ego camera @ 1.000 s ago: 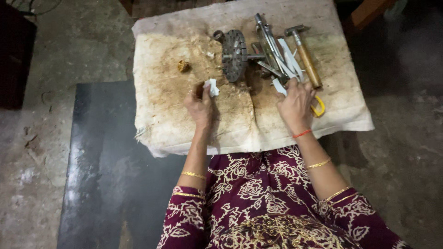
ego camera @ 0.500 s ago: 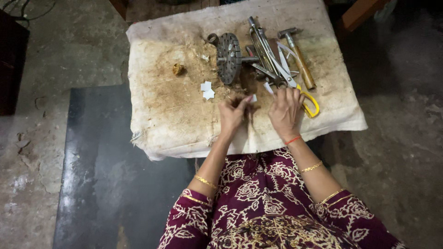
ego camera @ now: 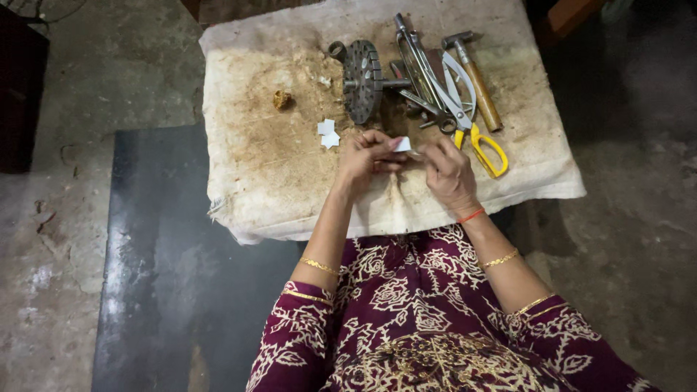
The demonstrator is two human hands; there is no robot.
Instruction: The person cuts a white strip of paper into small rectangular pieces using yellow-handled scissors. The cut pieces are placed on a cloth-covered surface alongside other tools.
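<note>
A stained, cloth-covered work surface (ego camera: 276,174) is seen from above, filling the upper middle of the frame. At its upper right, a round metal disc (ego camera: 361,71), a heap of long metal tools (ego camera: 421,69), a wooden-handled hammer (ego camera: 475,80) and yellow-handled scissors (ego camera: 483,141) are laid close together. At the centre, the left hand (ego camera: 363,161) and the right hand (ego camera: 449,174) are brought together, both curled, and a small white scrap (ego camera: 403,144), flat and papery, is pinched between their fingertips. Two similar white scraps (ego camera: 327,133) lie just left of the hands. The held scrap could be torn or dropped if gripped unevenly, being so slight.
</note>
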